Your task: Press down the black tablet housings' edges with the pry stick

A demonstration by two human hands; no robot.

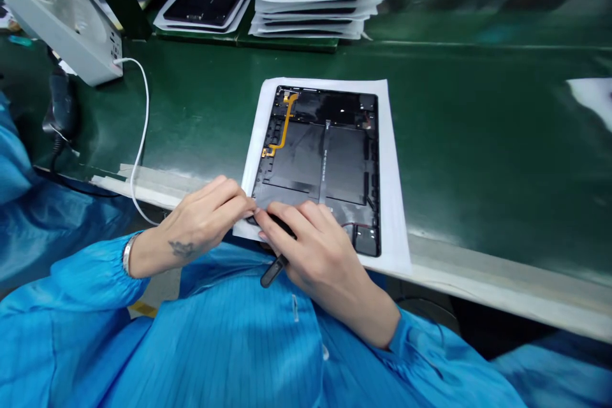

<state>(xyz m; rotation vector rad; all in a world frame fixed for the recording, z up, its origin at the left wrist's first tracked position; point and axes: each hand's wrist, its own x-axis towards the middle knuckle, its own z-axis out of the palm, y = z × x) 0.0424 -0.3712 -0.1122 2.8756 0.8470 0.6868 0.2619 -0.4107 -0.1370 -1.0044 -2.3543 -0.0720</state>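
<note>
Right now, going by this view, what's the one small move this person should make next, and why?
Probably ease the black tool, held in the right hand, slowly along the lower edge of the tablet. Its end disappears under the fingers at that edge, the left hand is right beside it, and the yellow flex cable lies well away from there.

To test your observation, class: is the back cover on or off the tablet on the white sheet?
Off: the tablet shows bare black panels and an orange flex cable.
</note>
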